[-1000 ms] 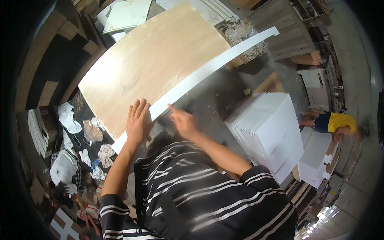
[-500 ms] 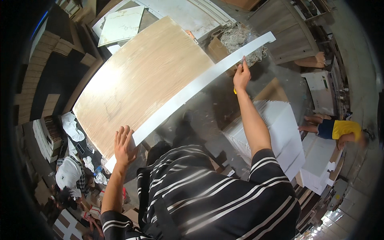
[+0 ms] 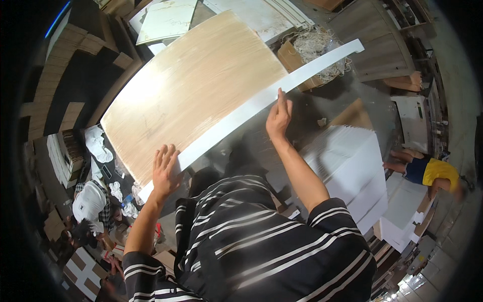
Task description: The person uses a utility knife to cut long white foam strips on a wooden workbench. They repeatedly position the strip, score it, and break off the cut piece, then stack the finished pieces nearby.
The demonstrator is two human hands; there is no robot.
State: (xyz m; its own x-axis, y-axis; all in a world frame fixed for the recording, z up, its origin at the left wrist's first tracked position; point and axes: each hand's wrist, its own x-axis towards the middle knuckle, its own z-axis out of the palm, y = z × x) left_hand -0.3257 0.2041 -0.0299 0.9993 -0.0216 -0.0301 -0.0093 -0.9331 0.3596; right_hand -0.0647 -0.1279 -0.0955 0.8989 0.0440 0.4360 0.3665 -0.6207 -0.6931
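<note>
A wood-grain panel (image 3: 196, 75) lies in front of me, its surface pale and shiny. Along its near edge runs a long white strip (image 3: 231, 118), whose bent far end sticks out past the panel at the right. My left hand (image 3: 165, 168) rests flat with spread fingers over the strip's left part and the panel edge. At the strip's near edge, right of the middle, my right hand (image 3: 280, 115) is closed, the index finger pointing up onto the white surface. Whatever sits inside its fingers is hidden.
A cardboard box (image 3: 289, 58) full of tangled pale strands (image 3: 317, 48) stands beyond the strip. White stacked sheets (image 3: 347, 166) are at my right. A person in a yellow top (image 3: 438, 173) is far right; another in a white cap (image 3: 90, 201) is lower left.
My right hand has slid left and nearer along the strip, away from its bent end. The yellow bit by its palm no longer shows. My left hand stays on the strip.
</note>
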